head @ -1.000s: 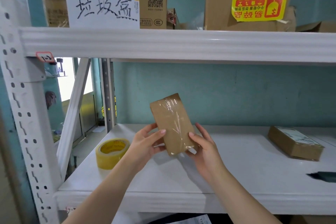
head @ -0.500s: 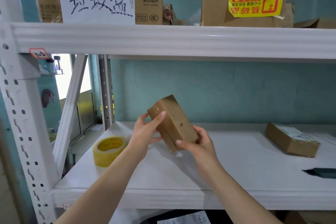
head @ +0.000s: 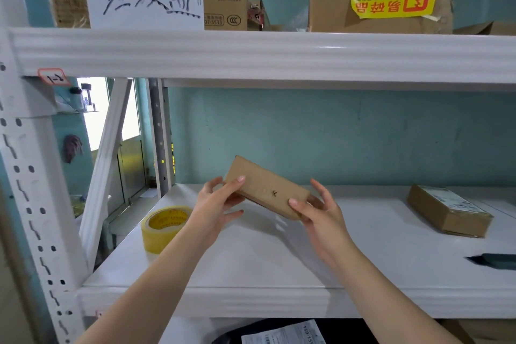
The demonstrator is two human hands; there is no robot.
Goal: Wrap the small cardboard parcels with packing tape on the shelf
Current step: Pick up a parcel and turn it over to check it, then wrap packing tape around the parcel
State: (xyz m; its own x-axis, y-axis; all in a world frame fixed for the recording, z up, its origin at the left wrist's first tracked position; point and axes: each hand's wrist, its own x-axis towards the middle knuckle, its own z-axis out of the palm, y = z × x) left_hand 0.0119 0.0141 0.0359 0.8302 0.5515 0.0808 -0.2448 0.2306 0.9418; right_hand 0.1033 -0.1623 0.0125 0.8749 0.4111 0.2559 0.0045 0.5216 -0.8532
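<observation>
Now the parcel [head: 268, 190] has come round. A second ago it stood on end with its glossy, taped face toward my camera. Half a second ago it was mid-turn. At this moment it lies lengthwise, its left end higher than its right, showing me a plain cardboard face with one small dark mark.

It is up in the air, to the right of the tape roll [head: 164, 227] and above it, clear of the shelf [head: 279, 260]. The left hand [head: 215, 207] pinches the raised end, the one nearer the tape roll, with the thumb on the front face and the fingers behind. The right hand [head: 321, 215] pinches the end farther from the roll the same way, thumb in front and fingers spread at the back. So both hands are clamped on the parcel, one at each end.

The tape roll has not been touched in this second. It sits on the shelf by the left edge, with neither hand near it.

I read the turn as a check of the wrap. The face now toward me shows no shine, so it looks bare of tape, though I cannot be sure from this angle. If it is bare, this parcel needs another band and a hand must go back to the roll.

A second parcel [head: 449, 211] lies on the shelf far to the right of the roll. I cannot tell from here whether it is taped.
</observation>
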